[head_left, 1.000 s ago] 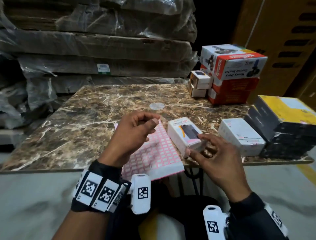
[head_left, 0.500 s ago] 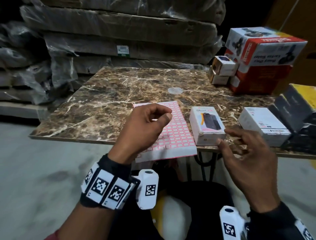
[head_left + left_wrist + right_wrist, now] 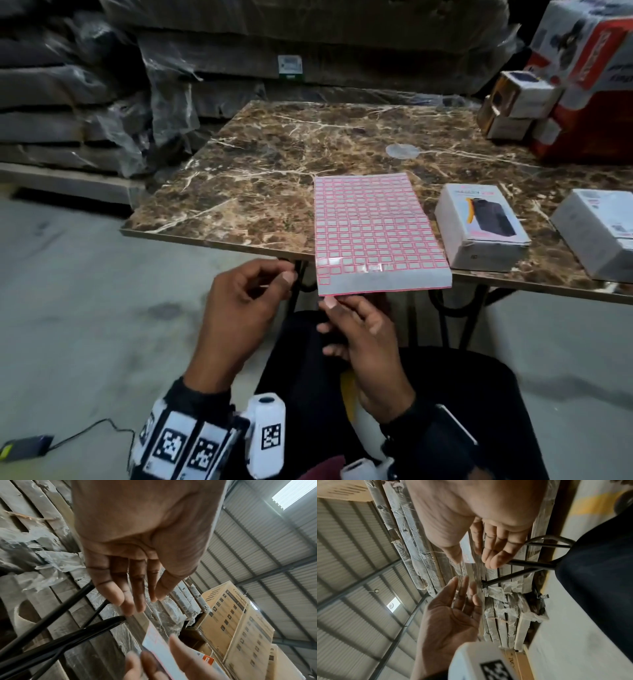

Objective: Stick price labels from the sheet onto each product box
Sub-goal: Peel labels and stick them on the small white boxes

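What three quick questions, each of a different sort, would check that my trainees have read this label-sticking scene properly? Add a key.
1. True or false: the label sheet lies wholly on the table.
2. Which hand pinches the sheet's near edge? A left, B right, C neither.
3. Fill in: the nearest product box lies on the sheet's ____ side, seen from the head camera.

Key
1. False: its near edge overhangs the table edge.
2. B: the right hand.
3. Right.
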Demonstrator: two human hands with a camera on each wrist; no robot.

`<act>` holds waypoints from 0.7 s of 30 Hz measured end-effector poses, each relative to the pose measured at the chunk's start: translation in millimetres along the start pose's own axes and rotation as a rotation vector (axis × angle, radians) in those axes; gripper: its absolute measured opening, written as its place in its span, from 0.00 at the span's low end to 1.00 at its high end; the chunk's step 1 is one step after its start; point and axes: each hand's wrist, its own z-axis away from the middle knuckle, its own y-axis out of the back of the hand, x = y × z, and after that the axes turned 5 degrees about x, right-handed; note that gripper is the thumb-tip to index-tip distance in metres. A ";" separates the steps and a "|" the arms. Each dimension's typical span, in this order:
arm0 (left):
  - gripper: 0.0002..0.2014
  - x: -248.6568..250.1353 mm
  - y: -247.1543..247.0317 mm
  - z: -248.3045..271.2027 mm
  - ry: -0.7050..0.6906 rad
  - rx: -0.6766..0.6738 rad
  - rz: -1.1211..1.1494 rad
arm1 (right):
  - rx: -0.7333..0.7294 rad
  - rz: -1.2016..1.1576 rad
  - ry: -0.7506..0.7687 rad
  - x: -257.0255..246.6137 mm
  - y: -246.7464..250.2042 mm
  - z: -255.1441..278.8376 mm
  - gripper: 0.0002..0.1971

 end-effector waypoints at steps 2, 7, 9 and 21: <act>0.05 -5.1 1.2 5.0 -0.007 -0.011 -0.013 | 0.043 -0.049 0.010 0.3 -5.7 -5.8 0.11; 0.08 -5.9 -8.1 8.2 -0.036 -0.020 -0.033 | 0.089 -0.109 0.087 -4.6 -7.4 -13.4 0.17; 0.10 0.3 -12.6 9.0 -0.074 -0.035 -0.039 | 0.047 -0.101 0.112 -8.1 -8.5 -12.1 0.19; 0.13 -12.3 -33.0 -9.0 -0.341 0.023 -0.384 | -0.005 0.039 0.154 -5.6 2.5 -37.1 0.16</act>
